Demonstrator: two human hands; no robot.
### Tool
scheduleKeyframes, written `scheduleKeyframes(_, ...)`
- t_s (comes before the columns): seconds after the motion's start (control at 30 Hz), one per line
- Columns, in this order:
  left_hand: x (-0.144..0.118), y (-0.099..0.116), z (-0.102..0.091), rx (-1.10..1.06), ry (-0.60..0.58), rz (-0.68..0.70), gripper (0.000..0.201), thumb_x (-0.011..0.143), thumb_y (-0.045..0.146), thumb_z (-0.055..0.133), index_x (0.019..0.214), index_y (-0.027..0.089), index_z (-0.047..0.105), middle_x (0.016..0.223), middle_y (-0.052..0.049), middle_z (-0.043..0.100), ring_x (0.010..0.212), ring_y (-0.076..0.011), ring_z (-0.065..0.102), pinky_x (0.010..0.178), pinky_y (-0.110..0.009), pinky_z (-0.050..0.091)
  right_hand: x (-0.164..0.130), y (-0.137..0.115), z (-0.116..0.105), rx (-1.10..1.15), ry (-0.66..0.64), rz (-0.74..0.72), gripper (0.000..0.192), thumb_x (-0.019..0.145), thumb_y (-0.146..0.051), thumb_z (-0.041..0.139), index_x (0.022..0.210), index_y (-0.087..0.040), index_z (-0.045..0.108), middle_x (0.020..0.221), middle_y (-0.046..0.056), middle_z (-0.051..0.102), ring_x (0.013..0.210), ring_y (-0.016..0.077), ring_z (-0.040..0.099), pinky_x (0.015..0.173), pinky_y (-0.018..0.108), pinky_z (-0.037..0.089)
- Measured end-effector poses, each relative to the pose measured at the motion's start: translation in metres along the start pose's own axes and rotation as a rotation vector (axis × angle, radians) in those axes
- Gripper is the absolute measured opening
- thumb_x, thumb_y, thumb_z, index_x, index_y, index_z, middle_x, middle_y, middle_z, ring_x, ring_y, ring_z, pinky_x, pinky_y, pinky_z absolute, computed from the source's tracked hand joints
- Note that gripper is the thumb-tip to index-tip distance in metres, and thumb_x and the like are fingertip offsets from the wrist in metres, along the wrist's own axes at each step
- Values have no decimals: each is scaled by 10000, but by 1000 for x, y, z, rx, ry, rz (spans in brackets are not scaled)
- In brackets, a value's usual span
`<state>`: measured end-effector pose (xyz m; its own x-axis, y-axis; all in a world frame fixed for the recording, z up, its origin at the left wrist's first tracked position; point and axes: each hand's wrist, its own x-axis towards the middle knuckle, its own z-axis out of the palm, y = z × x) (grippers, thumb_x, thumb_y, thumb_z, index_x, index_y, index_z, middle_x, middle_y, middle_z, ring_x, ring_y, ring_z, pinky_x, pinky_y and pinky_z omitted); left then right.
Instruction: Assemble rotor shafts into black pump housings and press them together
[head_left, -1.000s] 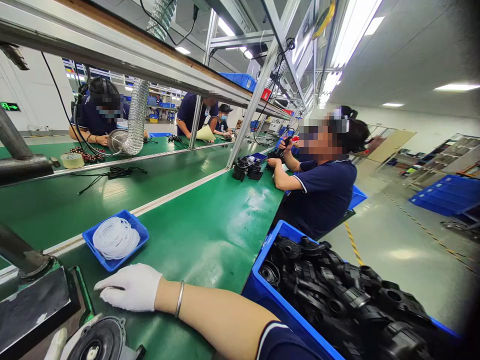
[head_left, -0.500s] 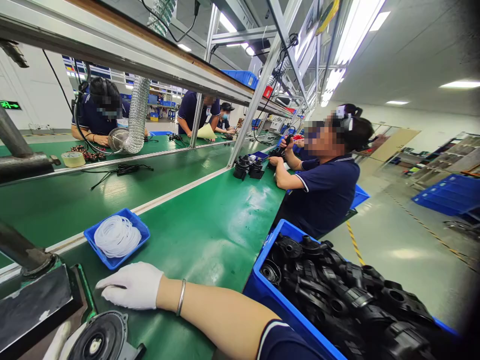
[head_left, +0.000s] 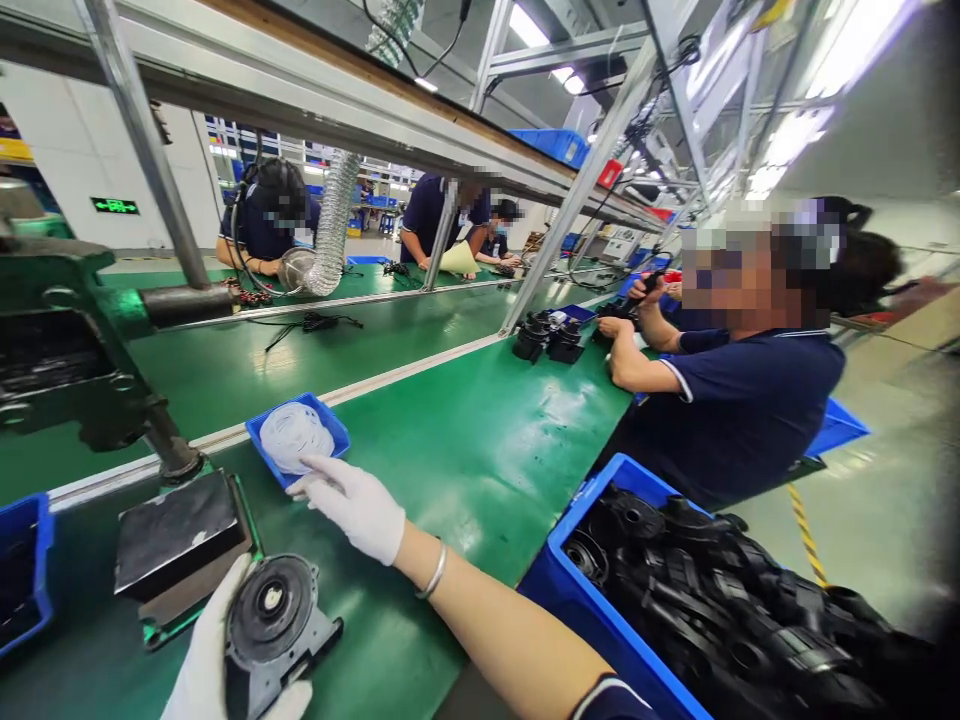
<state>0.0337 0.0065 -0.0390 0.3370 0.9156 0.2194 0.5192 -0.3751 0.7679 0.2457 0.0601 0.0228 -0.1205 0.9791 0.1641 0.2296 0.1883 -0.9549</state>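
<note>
The gloved left hand (head_left: 206, 660) grips a round black pump housing (head_left: 274, 625) from below, holding it just above the green bench (head_left: 480, 450) near the bottom edge of view. The gloved right hand (head_left: 356, 505) is stretched out flat, fingers open, its fingertips at the rim of a small blue tray (head_left: 259, 432) of white rings (head_left: 295, 437); no ring is pinched yet, so fitting a ring to the housing looks unstarted. Just beyond the housing sits a dark press block (head_left: 176, 535) on its green base. To the right, a big blue bin (head_left: 577, 610) is heaped with black housings (head_left: 720, 610), so plenty seem left. A co-worker (head_left: 739, 400) in navy works further along.
</note>
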Motion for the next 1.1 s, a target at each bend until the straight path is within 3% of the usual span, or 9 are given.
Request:
scheduleKeyframes(0.37,6,31,-8,-238,2,-58,855,783,294,630,1476,168,146,1515,-195,333,1400,-330,366,1155,-530,341,-45,-29,17,63,-219,-58,466,1037,-487,348,1428,-274,486,1476,16,458,1391,189,376,1200,394,248)
scheduleKeyframes(0.5,6,34,-12,-242,-24,-106,892,761,288,638,1484,159,132,1497,-191,353,1386,-332,386,1168,-545,309,-54,-12,12,18,124,-53,456,986,-563,437,1106,-230,724,1007,96,730,1095,269,637,1063,458,442)
scheduleKeyframes(0.6,5,34,-13,-221,-46,-122,899,744,298,642,1481,157,146,1494,-189,355,1385,-345,381,1170,-571,288,-53,-7,5,183,466,-36,531,1019,-529,357,771,-218,708,413,-14,485,535,211,608,768,414,565)
scheduleKeyframes(0.67,5,34,-12,-216,-46,-109,887,743,300,635,1475,155,155,1504,-188,341,1396,-342,366,1172,-568,287,-50,-9,10,208,423,-60,418,1011,-503,414,950,-208,703,469,-28,526,574,201,612,804,401,553)
scheduleKeyframes(0.8,7,36,-11,-246,-15,-81,871,753,279,608,1473,153,134,1506,-190,339,1394,-318,377,1164,-530,327,-49,-12,30,157,17,-87,476,983,-485,502,1380,-224,526,1216,79,664,1195,246,570,1100,421,394)
scheduleKeyframes(0.9,6,35,-10,-242,-22,-69,884,742,261,605,1478,165,124,1466,-180,396,1360,-309,430,1151,-529,350,-55,-6,25,154,229,-99,359,984,-474,500,1033,-200,727,852,62,731,966,246,670,984,400,486)
scheduleKeyframes(0.97,5,33,-10,-211,-25,-70,889,740,273,616,1480,180,131,1454,-172,412,1346,-314,445,1148,-548,345,-60,-2,15,204,478,-88,473,1019,-461,414,738,-207,697,447,-11,523,601,203,635,744,353,549)
scheduleKeyframes(1.03,3,30,-9,-180,-25,-64,872,757,299,622,1480,201,145,1469,-162,398,1353,-318,434,1148,-562,337,-63,-2,9,219,545,-79,466,1030,-449,382,768,-208,681,386,-49,419,464,175,550,644,328,538)
scheduleKeyframes(1.1,2,27,-8,-148,-13,-52,847,785,329,619,1482,220,151,1496,-153,367,1371,-317,409,1150,-565,331,-64,-8,11,164,405,-90,342,1004,-449,458,1040,-196,684,595,-6,633,634,188,648,768,342,554)
